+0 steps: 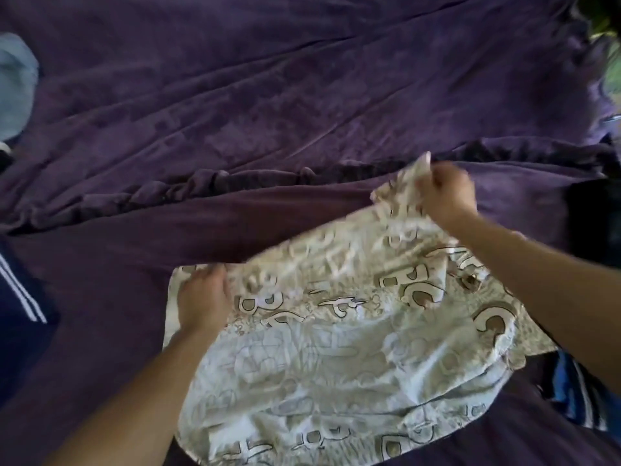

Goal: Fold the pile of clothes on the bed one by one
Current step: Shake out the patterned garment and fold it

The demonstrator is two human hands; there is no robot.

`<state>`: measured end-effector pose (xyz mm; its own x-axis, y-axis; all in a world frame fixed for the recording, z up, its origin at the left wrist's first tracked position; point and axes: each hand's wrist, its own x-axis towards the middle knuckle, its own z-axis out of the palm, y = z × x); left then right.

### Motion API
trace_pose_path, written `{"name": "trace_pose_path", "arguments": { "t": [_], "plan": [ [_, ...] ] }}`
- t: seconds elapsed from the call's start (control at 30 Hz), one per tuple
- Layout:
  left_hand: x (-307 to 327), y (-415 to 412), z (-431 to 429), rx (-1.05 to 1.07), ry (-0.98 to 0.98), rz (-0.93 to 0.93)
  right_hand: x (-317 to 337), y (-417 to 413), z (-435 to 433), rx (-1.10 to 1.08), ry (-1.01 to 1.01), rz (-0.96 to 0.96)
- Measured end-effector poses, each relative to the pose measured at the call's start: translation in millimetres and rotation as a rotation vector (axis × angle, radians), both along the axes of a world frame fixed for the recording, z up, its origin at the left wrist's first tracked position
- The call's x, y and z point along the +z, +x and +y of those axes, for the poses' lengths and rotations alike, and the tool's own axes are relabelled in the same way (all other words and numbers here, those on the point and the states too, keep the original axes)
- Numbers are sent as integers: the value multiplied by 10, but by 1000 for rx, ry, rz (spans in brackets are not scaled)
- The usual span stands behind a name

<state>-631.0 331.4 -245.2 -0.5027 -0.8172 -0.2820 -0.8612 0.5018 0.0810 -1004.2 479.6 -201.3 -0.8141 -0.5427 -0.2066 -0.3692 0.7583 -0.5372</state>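
Observation:
A cream garment with brown letter prints lies spread on the purple bed cover, in the lower middle of the view. My left hand rests on its far left corner, with the fingers curled over the cloth's edge. At the far right corner, my right hand pinches the cloth and lifts it a little off the bed, so the fabric bunches up under the fingers.
A navy garment with white stripes lies at the left edge. A light blue cloth sits at the far left. Blue and dark striped clothes lie at the lower right, partly under my right arm.

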Motion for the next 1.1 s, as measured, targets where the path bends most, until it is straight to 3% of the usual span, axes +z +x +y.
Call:
{"name": "trace_pose_path", "arguments": {
  "t": [0.07,0.13,0.27,0.37,0.43,0.57,0.67,0.87,0.97,1.1],
  "plan": [
    [113,-237,-272,81,-84,106,136,-305,-316,-185,-172,-3],
    [215,-424,-491,141,-153,179,223,-428,-406,-237,-249,-5],
    [263,-540,-515,113,-219,183,136,-167,208,-27,65,116],
    [114,-402,-50,-62,-61,129,-76,216,1043,131,285,160],
    [45,-266,402,-127,71,99,-148,458,1554,127,296,181],
    [66,23,1443,-254,266,129,-128,820,2322,-182,278,139],
    [64,244,2115,-337,391,86,-126,921,2629,-388,316,-62],
    [-105,656,2647,-328,348,-142,-402,1171,2719,298,598,8],
    [-113,823,2661,-262,311,-224,-450,1154,2871,240,634,-14],
    [46,935,2785,-276,281,-126,-270,1047,3188,337,537,57]
  ]
}}
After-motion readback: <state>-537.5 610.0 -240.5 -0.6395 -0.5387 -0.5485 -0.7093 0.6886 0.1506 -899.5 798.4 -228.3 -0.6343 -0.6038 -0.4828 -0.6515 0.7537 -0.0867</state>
